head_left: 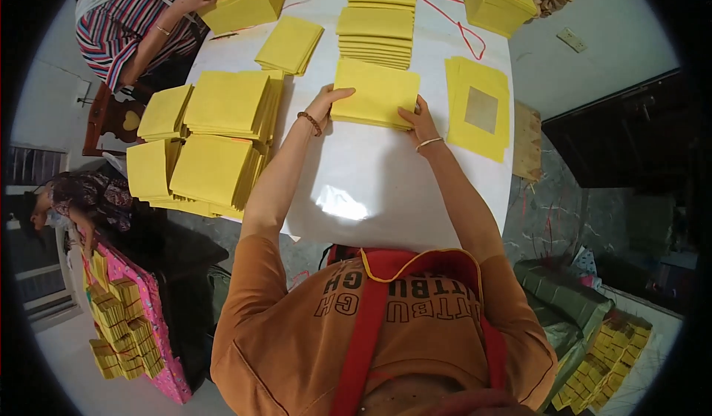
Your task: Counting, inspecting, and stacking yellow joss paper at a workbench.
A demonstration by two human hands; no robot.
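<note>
Between my two hands is a stack of yellow folded paper (376,92), held a little above or at the white tabletop; I cannot tell whether it touches. My left hand (327,107) grips its left edge, thumb on top, a beaded bracelet at the wrist. At the near right corner, my right hand (421,121) closes on the stack with the thumb on its upper face. Just beyond lies a fanned row of yellow paper bundles (374,24). To the right are flat yellow sheets (477,139) with a grey-brown square on top.
Tall yellow piles (222,104) crowd the table's left side, with a smaller pile (291,44) beyond. Red string (469,39) lies at the far right near a yellow block (500,2). A person in a striped top (141,27) handles yellow paper at far left; another person (89,197) is below.
</note>
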